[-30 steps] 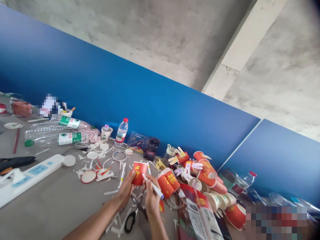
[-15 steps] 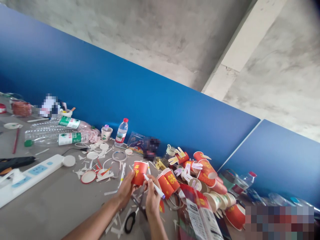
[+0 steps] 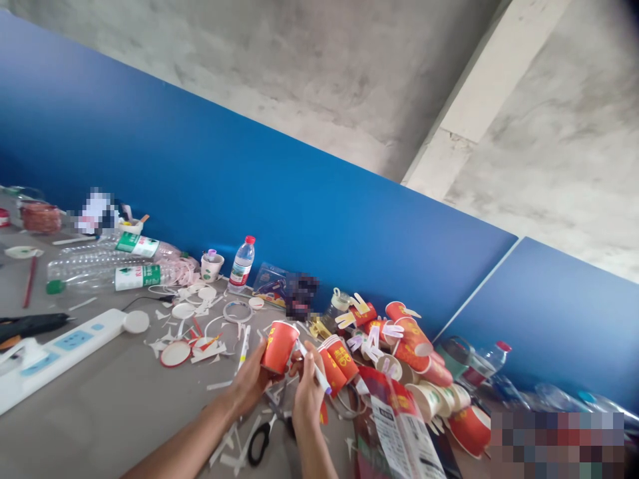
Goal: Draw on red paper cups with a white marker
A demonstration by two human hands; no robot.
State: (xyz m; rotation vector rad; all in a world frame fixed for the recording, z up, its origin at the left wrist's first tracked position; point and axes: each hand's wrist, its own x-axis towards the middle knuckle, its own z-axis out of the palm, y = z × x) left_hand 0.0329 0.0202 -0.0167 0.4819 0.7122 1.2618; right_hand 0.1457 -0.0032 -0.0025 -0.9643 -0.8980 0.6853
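Note:
A red paper cup (image 3: 281, 348) with yellow lettering is held up over the table by my left hand (image 3: 253, 374), its fingers wrapped round the cup's left side and base. My right hand (image 3: 308, 382) grips a white marker pen (image 3: 321, 378) with a purple end; the pen's other end points at the cup's right side. Whether its tip touches the cup I cannot tell. Just right of my right hand lie stacked red paper cups (image 3: 342, 361). Below my hands, scissors (image 3: 260, 442) with black handles rest among paper strips.
A white power strip (image 3: 70, 350) and plastic bottles (image 3: 137, 276) lie at the left. White paper scraps (image 3: 200, 299) spread across the middle. An upright water bottle (image 3: 242, 265) stands by the blue partition (image 3: 279, 199). Cups with paper ears (image 3: 372, 336) and a plastic bag (image 3: 399, 426) lie right.
The red cup has turned in my left hand, so its lettering now sits toward the left edge and plain red faces me. My right hand with the pen has shifted slightly.

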